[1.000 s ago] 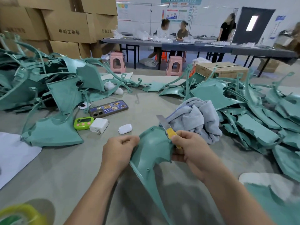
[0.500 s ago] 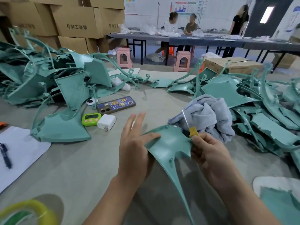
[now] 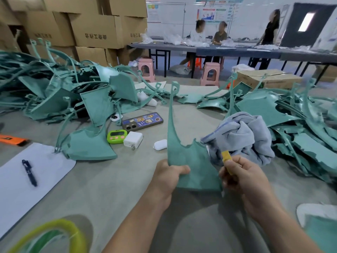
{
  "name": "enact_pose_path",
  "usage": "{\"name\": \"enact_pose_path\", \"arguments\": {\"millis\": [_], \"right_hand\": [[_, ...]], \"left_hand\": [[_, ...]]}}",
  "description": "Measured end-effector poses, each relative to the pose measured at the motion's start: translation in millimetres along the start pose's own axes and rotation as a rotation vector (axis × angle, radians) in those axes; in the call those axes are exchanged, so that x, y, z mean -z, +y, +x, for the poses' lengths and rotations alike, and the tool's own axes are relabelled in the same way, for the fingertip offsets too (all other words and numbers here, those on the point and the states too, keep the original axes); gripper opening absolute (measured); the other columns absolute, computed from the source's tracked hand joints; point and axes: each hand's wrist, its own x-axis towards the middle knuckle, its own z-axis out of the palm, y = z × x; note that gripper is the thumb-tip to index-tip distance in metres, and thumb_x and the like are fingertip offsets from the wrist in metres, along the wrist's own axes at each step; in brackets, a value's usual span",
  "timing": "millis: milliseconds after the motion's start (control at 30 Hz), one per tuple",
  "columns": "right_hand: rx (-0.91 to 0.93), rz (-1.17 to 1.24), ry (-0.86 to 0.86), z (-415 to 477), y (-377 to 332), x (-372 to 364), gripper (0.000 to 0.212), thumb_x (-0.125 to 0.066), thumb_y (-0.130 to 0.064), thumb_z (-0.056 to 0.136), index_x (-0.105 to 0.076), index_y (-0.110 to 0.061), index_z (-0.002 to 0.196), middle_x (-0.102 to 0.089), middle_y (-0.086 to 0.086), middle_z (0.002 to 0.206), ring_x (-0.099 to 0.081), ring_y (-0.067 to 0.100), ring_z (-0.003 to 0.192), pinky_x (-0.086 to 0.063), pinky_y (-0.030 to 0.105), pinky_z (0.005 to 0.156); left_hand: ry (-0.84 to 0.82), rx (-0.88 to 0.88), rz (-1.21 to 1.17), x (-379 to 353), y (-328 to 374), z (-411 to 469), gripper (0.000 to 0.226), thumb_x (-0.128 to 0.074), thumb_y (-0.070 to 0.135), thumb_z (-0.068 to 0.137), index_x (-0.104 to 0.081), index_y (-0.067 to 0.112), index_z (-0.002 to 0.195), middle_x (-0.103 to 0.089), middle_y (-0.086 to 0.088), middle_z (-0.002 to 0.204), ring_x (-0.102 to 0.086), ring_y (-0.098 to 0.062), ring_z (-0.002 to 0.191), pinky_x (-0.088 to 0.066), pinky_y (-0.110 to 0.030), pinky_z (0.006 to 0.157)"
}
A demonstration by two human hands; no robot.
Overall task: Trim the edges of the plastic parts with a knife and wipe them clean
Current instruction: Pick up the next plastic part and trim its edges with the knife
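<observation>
A teal plastic part with a long thin arm stands upright above the table, its arm pointing away from me. My left hand grips its lower left corner, thumb on the front face. My right hand holds a yellow-handled knife at the part's right edge; the blade is hidden. A crumpled grey cloth lies just behind the right hand.
Piles of teal parts lie at left and right. Between them sit a phone, green timer, white charger and earbud case. White paper with a pen lies at left. People sit at a far table.
The part has been turned over: its long arm pointed toward me before and now points up and away. My left hand went from open fingers to gripping the lower corner.
</observation>
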Motion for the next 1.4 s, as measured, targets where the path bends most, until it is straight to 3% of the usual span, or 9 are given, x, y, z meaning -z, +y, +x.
{"name": "enact_pose_path", "arguments": {"millis": [300, 500, 667, 733, 833, 1000, 1167, 1300, 1400], "right_hand": [[0.289, -0.044, -0.003, 1.4, -3.1, 6.0, 0.020, -0.055, 0.007, 0.097, -0.055, 0.002, 0.077, -0.058, 0.014, 0.059, -0.041, 0.018, 0.047, -0.035, 0.020, 0.044], [0.182, 0.034, -0.378, -1.5, -8.2, 16.9, 0.013, -0.068, -0.001, 0.081, -0.057, 0.003, 0.075, -0.046, 0.016, 0.058, -0.037, 0.017, 0.050, -0.032, 0.019, 0.045], [0.234, 0.063, -0.053, 6.0, -4.3, 17.2, 0.027, -0.063, 0.005, 0.090, -0.062, -0.009, 0.067, -0.043, 0.013, 0.057, -0.031, 0.018, 0.053, -0.023, 0.021, 0.045], [0.172, 0.182, -0.202, 3.1, -8.5, 24.2, 0.023, -0.070, 0.003, 0.081, -0.061, -0.012, 0.067, -0.045, 0.012, 0.059, -0.035, 0.018, 0.053, -0.023, 0.023, 0.047], [0.083, 0.065, -0.492, -5.7, -14.8, 25.2, 0.016, -0.072, -0.005, 0.075, -0.060, -0.012, 0.066, -0.052, 0.014, 0.056, -0.040, 0.017, 0.048, -0.029, 0.019, 0.045], [0.170, 0.034, -0.201, -0.4, -8.4, 15.6, 0.027, -0.064, 0.009, 0.087, -0.058, -0.009, 0.067, -0.051, 0.016, 0.058, -0.036, 0.018, 0.051, -0.030, 0.019, 0.045], [0.139, 0.076, -0.322, -4.6, -9.1, 13.3, 0.020, -0.067, 0.002, 0.085, -0.052, 0.001, 0.073, -0.055, 0.021, 0.060, -0.039, 0.018, 0.048, -0.033, 0.021, 0.045], [0.168, -0.015, -0.064, -1.2, -6.9, 12.7, 0.026, -0.063, 0.004, 0.092, -0.056, -0.006, 0.069, -0.054, 0.016, 0.060, -0.036, 0.019, 0.054, -0.028, 0.028, 0.048], [0.139, 0.059, -0.335, -4.5, -11.4, 18.8, 0.023, -0.066, 0.003, 0.086, -0.056, -0.008, 0.068, -0.054, 0.017, 0.060, -0.041, 0.018, 0.051, -0.034, 0.020, 0.047]], "left_hand": [[0.031, 0.063, -0.305, 5.9, 9.8, 0.9, 0.018, -0.062, 0.004, 0.095, -0.073, -0.003, 0.108, -0.076, -0.018, 0.104, -0.074, -0.033, 0.096, -0.063, -0.034, 0.073], [-0.042, 0.113, -0.410, 11.4, 14.8, 3.2, 0.020, -0.060, 0.004, 0.095, -0.071, -0.006, 0.108, -0.076, -0.020, 0.105, -0.076, -0.028, 0.086, -0.062, -0.031, 0.067], [-0.127, 0.151, -0.341, 11.5, 13.5, 3.7, 0.022, -0.059, 0.005, 0.094, -0.071, -0.004, 0.110, -0.075, -0.019, 0.108, -0.076, -0.028, 0.090, -0.062, -0.032, 0.073], [-0.100, 0.161, -0.362, 10.2, 13.4, 5.3, 0.020, -0.057, 0.004, 0.096, -0.071, -0.004, 0.109, -0.076, -0.018, 0.104, -0.076, -0.027, 0.084, -0.062, -0.031, 0.069], [-0.115, 0.187, -0.439, 12.2, 16.7, 6.9, 0.021, -0.056, 0.006, 0.095, -0.071, -0.002, 0.107, -0.077, -0.017, 0.103, -0.077, -0.025, 0.081, -0.062, -0.030, 0.065], [-0.025, 0.212, -0.525, 16.6, 22.1, 9.4, 0.015, -0.056, 0.005, 0.097, -0.069, 0.000, 0.098, -0.078, -0.011, 0.082, -0.075, -0.018, 0.063, -0.056, -0.023, 0.050], [-0.036, 0.212, -0.509, 15.8, 20.3, 8.7, 0.016, -0.056, 0.005, 0.097, -0.070, -0.002, 0.094, -0.078, -0.012, 0.083, -0.076, -0.019, 0.065, -0.056, -0.023, 0.049], [-0.033, 0.208, -0.492, 15.0, 21.0, 6.7, 0.017, -0.057, 0.004, 0.096, -0.072, -0.002, 0.092, -0.078, -0.013, 0.083, -0.076, -0.020, 0.066, -0.056, -0.023, 0.048], [-0.033, 0.203, -0.479, 14.5, 19.9, 6.7, 0.016, -0.056, 0.004, 0.097, -0.070, -0.002, 0.098, -0.078, -0.013, 0.087, -0.076, -0.020, 0.068, -0.057, -0.024, 0.050]]}}
